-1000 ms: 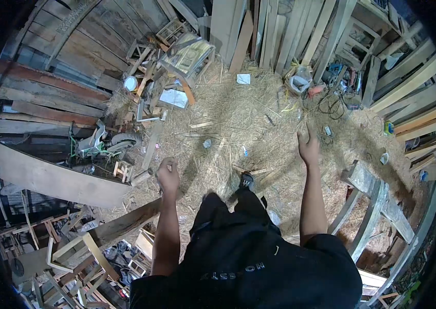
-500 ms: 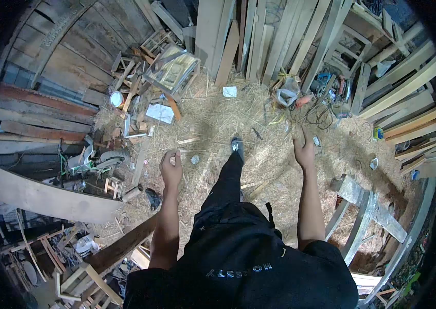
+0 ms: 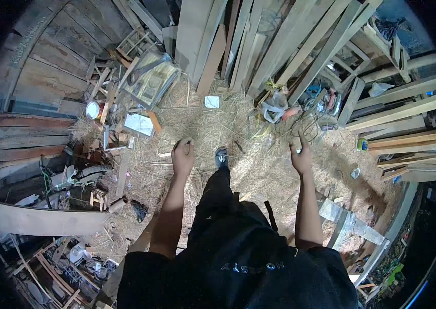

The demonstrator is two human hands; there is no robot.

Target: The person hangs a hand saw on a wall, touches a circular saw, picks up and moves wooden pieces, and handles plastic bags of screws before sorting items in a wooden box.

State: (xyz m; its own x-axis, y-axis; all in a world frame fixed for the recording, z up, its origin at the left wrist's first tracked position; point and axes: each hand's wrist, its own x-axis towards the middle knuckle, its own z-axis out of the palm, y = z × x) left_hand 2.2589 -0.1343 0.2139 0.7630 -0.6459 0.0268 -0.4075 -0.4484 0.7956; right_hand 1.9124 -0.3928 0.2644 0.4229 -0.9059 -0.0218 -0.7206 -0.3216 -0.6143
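Note:
My left hand (image 3: 183,156) hangs in the air above the straw-covered floor (image 3: 248,170), loosely curled with a gap between thumb and fingers, and nothing shows in it. On the other side my right hand (image 3: 301,157) is also raised over the floor, fingers apart and partly stretched. A small white scrap shows through the gap between its thumb and fingers, seemingly lying on the floor beyond. Between the hands, one shoe (image 3: 221,158) is stepping forward. Neither hand touches anything.
Boards (image 3: 264,46) lean along the far wall. A wooden frame (image 3: 149,77) and a white bucket (image 3: 93,109) stand at the far left. Tools and cables (image 3: 326,103) lie far right, beside a plastic bag (image 3: 273,110). A wooden trestle (image 3: 351,224) stands at near right.
The view has turned and moved forward, so surroundings shift mostly left. My left hand has swung forward and to the right in view; my right hand's fingers are a little more bent.

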